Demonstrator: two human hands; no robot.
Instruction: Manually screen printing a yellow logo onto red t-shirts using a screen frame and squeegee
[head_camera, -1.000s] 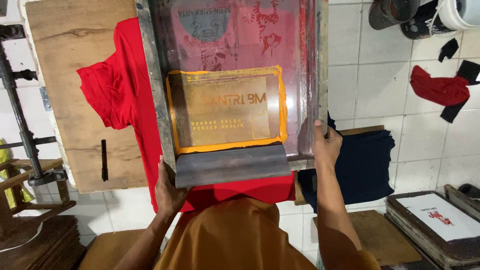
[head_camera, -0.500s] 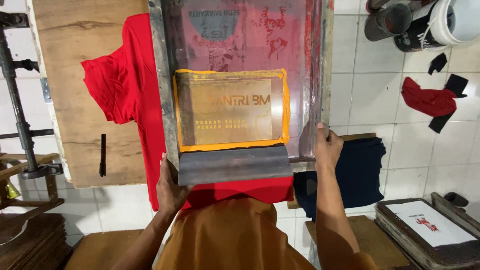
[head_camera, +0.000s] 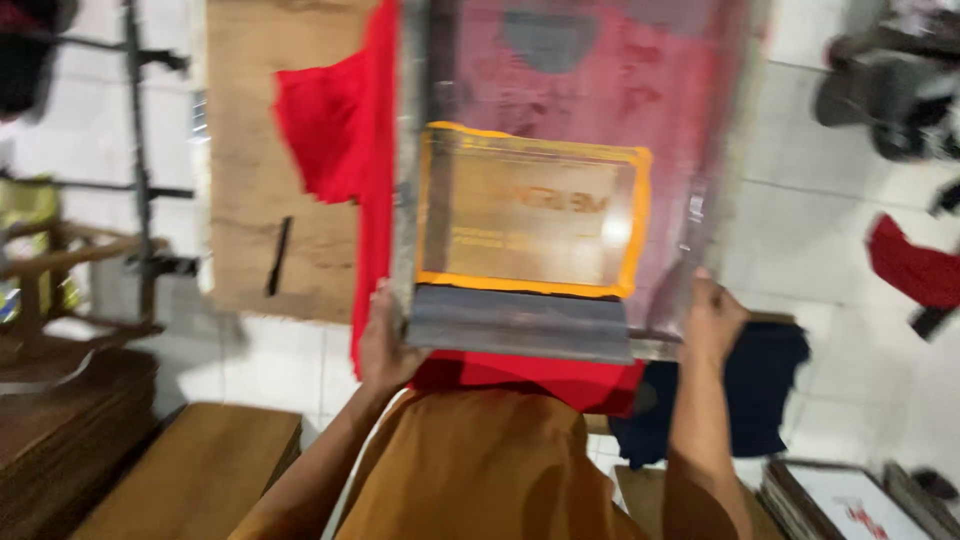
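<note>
Left hand (head_camera: 385, 345) and right hand (head_camera: 712, 322) each grip a near corner of the printing screen frame (head_camera: 560, 190), steadying it flat over the red shirt (head_camera: 330, 130) spread on the wooden table (head_camera: 245, 200), squeegee (head_camera: 518, 322) resting between them.

Hands: two, left (head_camera: 388, 350) and right (head_camera: 712, 322). Screen frame (head_camera: 570, 180): one. Squeegee (head_camera: 520, 322): one. Red shirt (head_camera: 335, 140): one. Dark shirt (head_camera: 755, 390): one. Red cloth (head_camera: 912, 272): one.
</note>
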